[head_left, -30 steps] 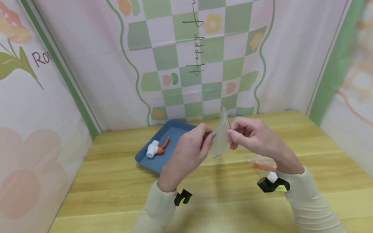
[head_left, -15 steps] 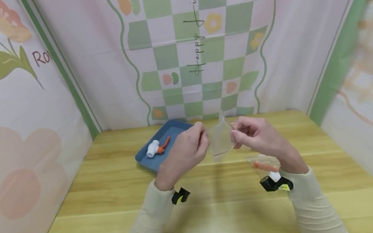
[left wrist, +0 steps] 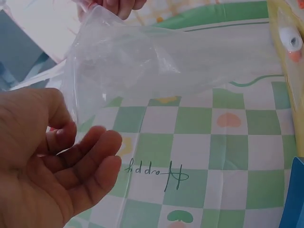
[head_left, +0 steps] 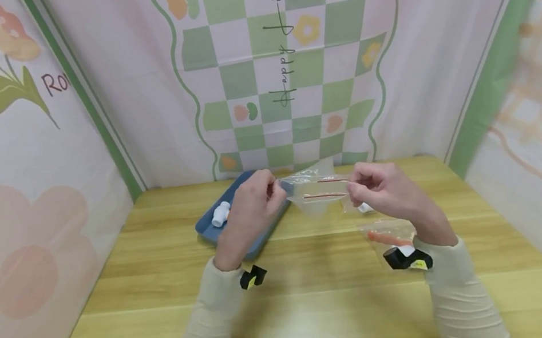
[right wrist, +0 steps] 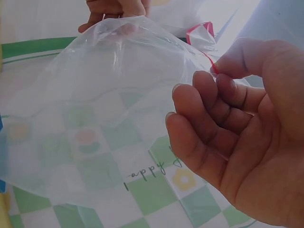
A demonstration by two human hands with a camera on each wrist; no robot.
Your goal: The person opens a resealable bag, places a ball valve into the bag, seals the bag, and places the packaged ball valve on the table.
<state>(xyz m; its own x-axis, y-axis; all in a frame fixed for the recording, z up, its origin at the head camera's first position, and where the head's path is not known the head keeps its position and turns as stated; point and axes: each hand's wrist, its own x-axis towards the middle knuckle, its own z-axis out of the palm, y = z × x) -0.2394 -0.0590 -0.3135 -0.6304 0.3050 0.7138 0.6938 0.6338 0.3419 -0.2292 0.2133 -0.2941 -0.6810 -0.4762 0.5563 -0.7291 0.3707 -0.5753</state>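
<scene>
Together, left hand [head_left: 253, 201] and right hand [head_left: 390, 194] pinch a clear, red-lined zip bag [head_left: 314, 189] above the worktop [head_left: 321, 306]; too hard a pull could tear it.

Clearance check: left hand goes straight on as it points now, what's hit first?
The clear bag that the left hand pinches. Past that, probably the checked backdrop, though depth is hard to judge.
</scene>
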